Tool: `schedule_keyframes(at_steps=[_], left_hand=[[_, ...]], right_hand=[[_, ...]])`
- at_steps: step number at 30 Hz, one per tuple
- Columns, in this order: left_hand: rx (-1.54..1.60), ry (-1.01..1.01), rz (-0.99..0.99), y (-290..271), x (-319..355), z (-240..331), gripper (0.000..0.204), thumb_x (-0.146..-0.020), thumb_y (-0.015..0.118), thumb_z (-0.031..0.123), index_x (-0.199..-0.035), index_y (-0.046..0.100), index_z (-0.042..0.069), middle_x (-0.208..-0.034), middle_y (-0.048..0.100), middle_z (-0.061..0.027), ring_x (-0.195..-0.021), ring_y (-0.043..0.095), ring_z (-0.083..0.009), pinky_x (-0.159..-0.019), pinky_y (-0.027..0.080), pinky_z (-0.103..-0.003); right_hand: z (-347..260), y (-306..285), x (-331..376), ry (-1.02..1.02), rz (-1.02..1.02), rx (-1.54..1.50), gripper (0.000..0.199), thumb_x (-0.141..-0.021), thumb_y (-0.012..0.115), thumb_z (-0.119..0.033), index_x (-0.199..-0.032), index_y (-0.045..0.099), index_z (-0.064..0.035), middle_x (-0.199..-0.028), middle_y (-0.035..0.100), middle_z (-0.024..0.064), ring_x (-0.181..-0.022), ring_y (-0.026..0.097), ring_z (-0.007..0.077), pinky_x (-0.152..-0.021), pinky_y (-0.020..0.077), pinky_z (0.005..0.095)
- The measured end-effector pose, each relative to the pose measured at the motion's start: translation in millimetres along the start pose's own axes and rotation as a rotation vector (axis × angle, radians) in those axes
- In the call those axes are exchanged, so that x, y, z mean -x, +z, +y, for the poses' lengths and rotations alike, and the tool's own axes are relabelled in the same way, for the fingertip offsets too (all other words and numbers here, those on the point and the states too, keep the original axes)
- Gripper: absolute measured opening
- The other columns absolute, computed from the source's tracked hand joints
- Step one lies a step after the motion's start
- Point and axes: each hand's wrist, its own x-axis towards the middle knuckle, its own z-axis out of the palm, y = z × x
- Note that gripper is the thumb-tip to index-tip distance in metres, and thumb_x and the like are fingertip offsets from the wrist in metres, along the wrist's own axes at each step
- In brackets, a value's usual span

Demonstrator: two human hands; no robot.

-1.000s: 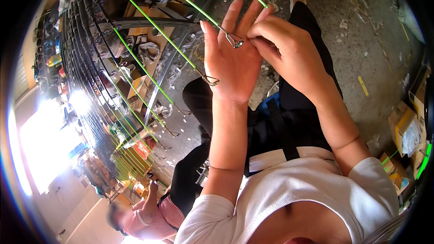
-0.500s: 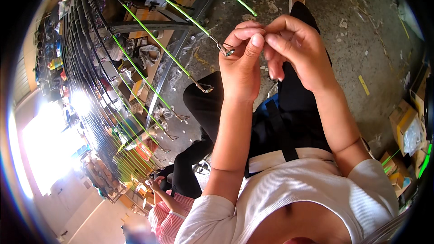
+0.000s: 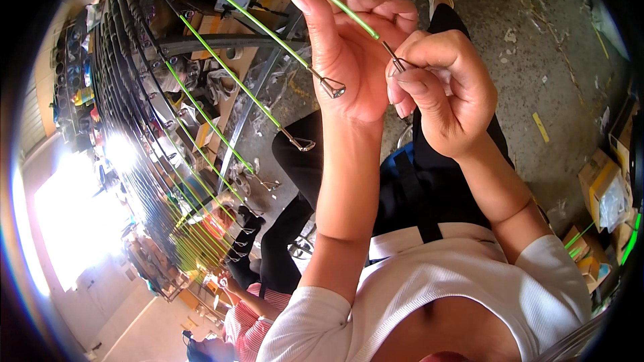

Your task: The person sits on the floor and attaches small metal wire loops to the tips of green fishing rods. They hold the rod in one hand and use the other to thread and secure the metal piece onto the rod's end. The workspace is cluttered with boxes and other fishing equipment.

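My right hand (image 3: pixel 453 90) pinches a small metal rod-tip guide (image 3: pixel 394 57) between thumb and fingers. The guide's thin tube points at the bare end of a green fishing rod (image 3: pixel 349 12), with hardly any space between them. Behind that rod, my left hand (image 3: pixel 359 53) is spread with the palm up and nothing in it; whether it touches the rod I cannot tell. Just left of my left wrist, another green rod (image 3: pixel 258 27) ends in a fitted tip guide (image 3: pixel 331 87). A third rod (image 3: pixel 231 74) beside it also carries a tip guide (image 3: pixel 298 139).
Many more dark and green rods (image 3: pixel 127 60) stand in a long row at the left. Beyond them are cluttered shelves. A person in a striped shirt (image 3: pixel 245 325) works at lower left. Cardboard boxes (image 3: pixel 600 177) sit at the right. Paper scraps litter the concrete floor (image 3: pixel 537 53).
My left hand has opened and moved up behind the green rod, away from my right. My right hand has come slightly down, and the tip guide now shows in its fingers.
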Motion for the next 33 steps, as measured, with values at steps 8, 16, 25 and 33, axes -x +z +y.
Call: schedule_keyframes(at_steps=[8,16,25,33], left_hand=[[-0.078,0.049,0.087,5,0,-3,0.019,-0.087,0.058,0.037,-0.094,0.066,0.021,-0.086,0.06,0.0115,-0.078,0.048,-0.0064,-0.081,0.035,-0.028],[-0.003,0.049,0.053,8,3,-5,0.014,-0.09,0.056,0.03,-0.101,0.059,0.021,-0.085,0.055,0.0093,-0.08,0.045,-0.0085,-0.081,0.038,-0.029],[-0.036,0.045,0.045,9,3,-4,0.014,-0.092,0.054,0.031,-0.1,0.061,0.021,-0.087,0.057,0.0102,-0.08,0.046,-0.0081,-0.082,0.037,-0.03],[-0.068,0.055,-0.003,5,4,-4,0.013,-0.093,0.051,0.021,-0.102,0.06,0.016,-0.087,0.054,0.005,-0.082,0.045,-0.0112,-0.085,0.038,-0.032]], right_hand=[[3,-4,-1,-0.064,-0.038,0.018,0.009,-0.092,0.051,-0.005,-0.09,0.047,0.0022,-0.074,0.054,0.0099,-0.055,0.047,0.0093,-0.048,0.0397,0.0204],[-1,-3,1,-0.069,-0.036,0.003,0.01,-0.092,0.052,-0.006,-0.09,0.047,0.002,-0.075,0.054,0.0102,-0.055,0.047,0.0094,-0.047,0.0394,0.0202],[-3,0,2,-0.057,-0.016,0.011,0.012,-0.092,0.052,-0.009,-0.091,0.046,0.0016,-0.075,0.055,0.0105,-0.054,0.047,0.0088,-0.046,0.0386,0.0198],[-9,3,-1,0.08,0.044,-0.051,0.01,-0.092,0.052,-0.006,-0.088,0.047,0.0004,-0.065,0.051,0.0053,-0.047,0.042,0.006,-0.043,0.0345,0.0181]])
